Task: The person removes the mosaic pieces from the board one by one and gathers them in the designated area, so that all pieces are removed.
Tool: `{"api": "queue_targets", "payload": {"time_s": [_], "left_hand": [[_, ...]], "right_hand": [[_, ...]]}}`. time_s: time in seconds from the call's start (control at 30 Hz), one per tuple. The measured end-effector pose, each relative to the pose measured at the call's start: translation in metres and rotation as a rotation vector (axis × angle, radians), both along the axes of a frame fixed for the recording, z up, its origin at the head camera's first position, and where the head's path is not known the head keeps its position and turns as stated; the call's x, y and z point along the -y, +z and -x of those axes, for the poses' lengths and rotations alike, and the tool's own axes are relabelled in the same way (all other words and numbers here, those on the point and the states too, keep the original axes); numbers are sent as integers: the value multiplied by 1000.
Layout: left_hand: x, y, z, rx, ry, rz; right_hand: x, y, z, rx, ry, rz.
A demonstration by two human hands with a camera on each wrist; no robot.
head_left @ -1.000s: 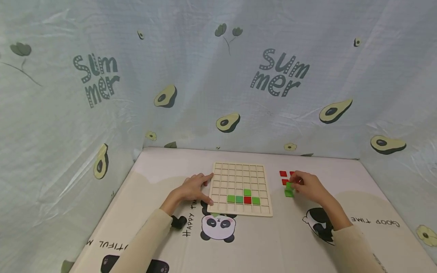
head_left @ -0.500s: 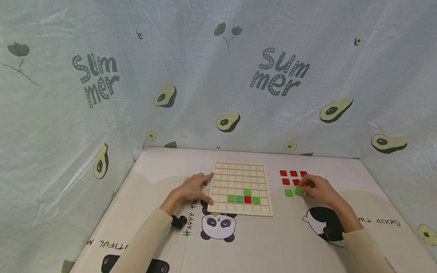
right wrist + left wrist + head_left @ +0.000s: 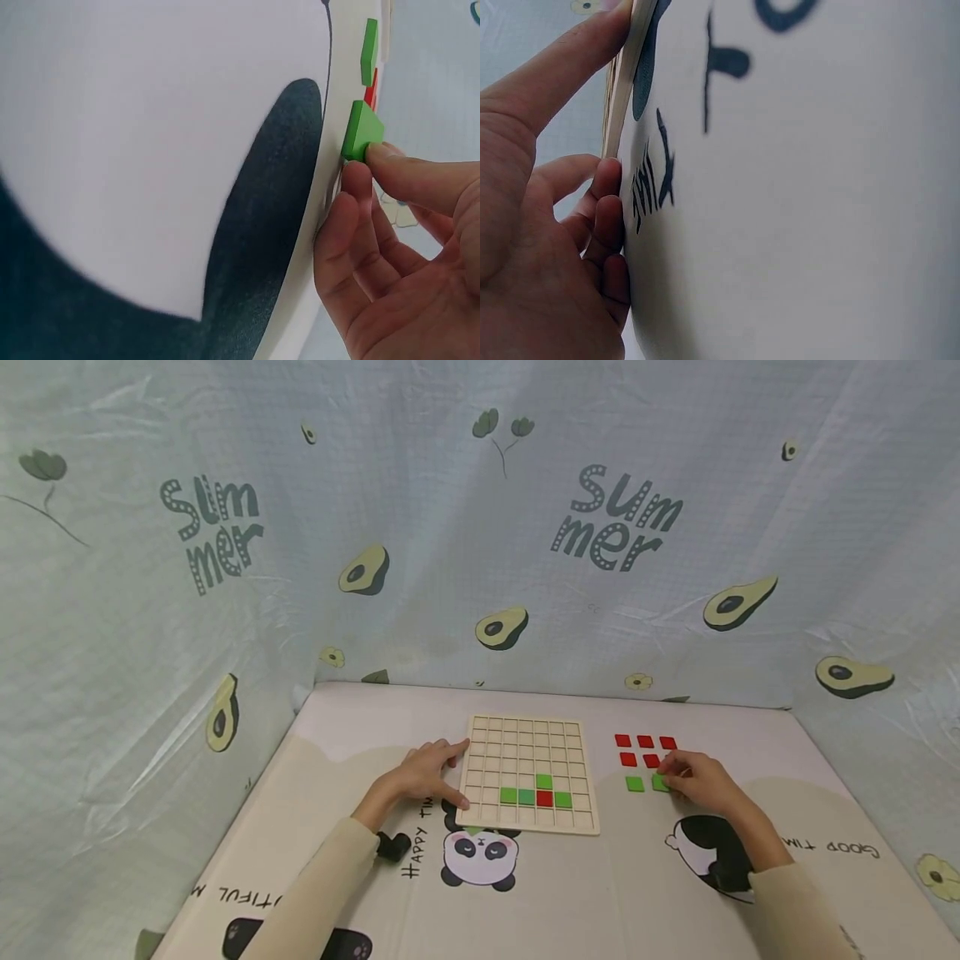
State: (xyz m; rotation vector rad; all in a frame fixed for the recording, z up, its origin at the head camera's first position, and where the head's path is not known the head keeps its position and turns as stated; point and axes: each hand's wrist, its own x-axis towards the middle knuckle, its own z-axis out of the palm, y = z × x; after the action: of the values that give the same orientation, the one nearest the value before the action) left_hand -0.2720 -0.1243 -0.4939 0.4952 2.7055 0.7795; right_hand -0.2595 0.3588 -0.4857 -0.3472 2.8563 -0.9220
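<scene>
A pale wooden grid board [image 3: 517,748] lies on the table in the head view. Several green tiles [image 3: 544,782] and a red tile [image 3: 544,799] sit in its cells near the front. My left hand [image 3: 427,772] touches the board's left edge with spread thumb and index finger; the left wrist view shows its other fingers loosely bent beside the board. To the right of the board, my right hand [image 3: 697,781] pinches a green tile [image 3: 362,131] between thumb and fingers at table level. Another loose green tile [image 3: 634,784] lies just left of it.
Several red tiles [image 3: 645,742] lie in rows behind the loose green ones, one partly covered by the right hand. A printed cloth [image 3: 562,893] covers the table, and a patterned sheet [image 3: 420,485] hangs behind and at the sides.
My right hand has carried a green tile rightward from above the other loose green tile and lowered it beside that one. The left hand has stayed at the board's edge.
</scene>
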Motion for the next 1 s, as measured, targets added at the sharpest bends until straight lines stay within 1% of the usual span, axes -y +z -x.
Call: {"api": "queue_targets", "payload": {"time_s": [0.1,0.23,0.33,0.47,0.73,1.0], "left_hand": [[0,0,0,-1,3,-2],[-1,0,0,0,0,-1],[-1,1,0,3,-4,-3],[-1,2,-1,6,-3,-8],[-2,1,0,3,-7,-6],[-1,-1,1,1,0,0]], "right_hand": [[1,1,0,-2,-1,7],[1,0,-1,22,-6,23],[1,-2,-2,39,-5,16],[2,-3,-2,40,2,-2],[2,-3,-3,50,-12,-9],[1,5,-1,17,32,-39]]}}
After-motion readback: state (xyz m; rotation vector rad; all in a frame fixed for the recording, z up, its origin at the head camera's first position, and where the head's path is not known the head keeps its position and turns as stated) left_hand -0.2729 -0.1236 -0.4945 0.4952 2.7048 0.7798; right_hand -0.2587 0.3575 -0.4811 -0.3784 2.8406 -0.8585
